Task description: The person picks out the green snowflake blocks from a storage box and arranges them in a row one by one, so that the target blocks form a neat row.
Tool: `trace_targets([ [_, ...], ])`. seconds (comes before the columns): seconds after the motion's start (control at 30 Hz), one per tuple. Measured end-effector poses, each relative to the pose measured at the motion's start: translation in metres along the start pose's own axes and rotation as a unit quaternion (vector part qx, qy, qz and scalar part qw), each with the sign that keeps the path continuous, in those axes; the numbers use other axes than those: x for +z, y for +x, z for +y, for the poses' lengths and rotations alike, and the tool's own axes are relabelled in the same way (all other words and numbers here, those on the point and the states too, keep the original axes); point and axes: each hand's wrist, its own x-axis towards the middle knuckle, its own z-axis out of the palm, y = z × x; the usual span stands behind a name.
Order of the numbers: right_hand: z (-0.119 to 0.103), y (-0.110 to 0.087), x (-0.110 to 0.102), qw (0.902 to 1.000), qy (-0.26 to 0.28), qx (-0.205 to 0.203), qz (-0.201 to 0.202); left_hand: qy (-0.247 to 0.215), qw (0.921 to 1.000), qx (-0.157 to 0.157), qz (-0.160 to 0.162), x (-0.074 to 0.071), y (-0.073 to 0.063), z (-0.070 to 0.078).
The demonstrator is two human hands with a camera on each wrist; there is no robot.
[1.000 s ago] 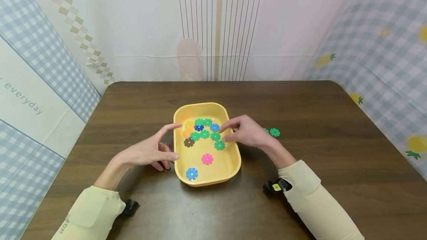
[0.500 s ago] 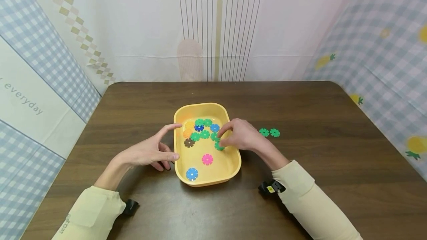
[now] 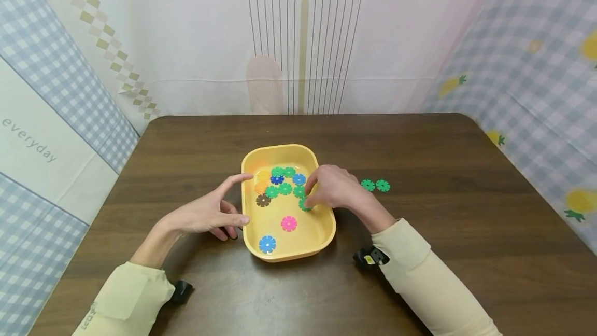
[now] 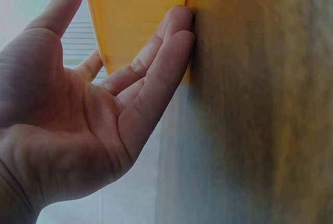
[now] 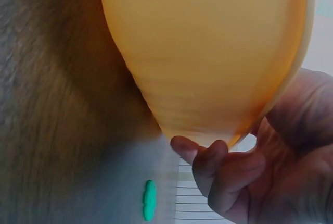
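At the tips of the right hand's (image 3: 332, 186) bent thumb and index finger, a notched green disc (image 3: 302, 204) lies on the floor of a yellow tray (image 3: 312, 240), partly covered by the thumb; we cannot tell whether the fingers pinch it. Round, the disc offers them no long axis, while the tray's runs away from us, between our hands. By the index fingertip we see a second green disc (image 3: 297, 191); nearer us and left of the thumb, a pink disc (image 3: 288, 223). Behind the right knuckles, a green pair (image 3: 382, 185) sits on the wooden table (image 3: 438, 211). Farther across, the left hand (image 3: 210, 212) keeps thumb and index finger apart on the opposite rim, other fingers against the outer wall.
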Motion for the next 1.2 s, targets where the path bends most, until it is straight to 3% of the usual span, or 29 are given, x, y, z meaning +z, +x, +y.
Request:
trace_targets([
  [0.6, -0.014, 0.001, 0.005, 0.9955, -0.092, 0.012, 0.020, -0.004, 1.0000, 0.003, -0.002, 0.001, 0.000, 0.001],
  [1.2, -0.011, 0.002, 0.009, 0.9969, -0.076, 0.004, 0.021, 0.002, 1.0000, 0.005, -0.001, 0.001, 0.000, 0.002],
])
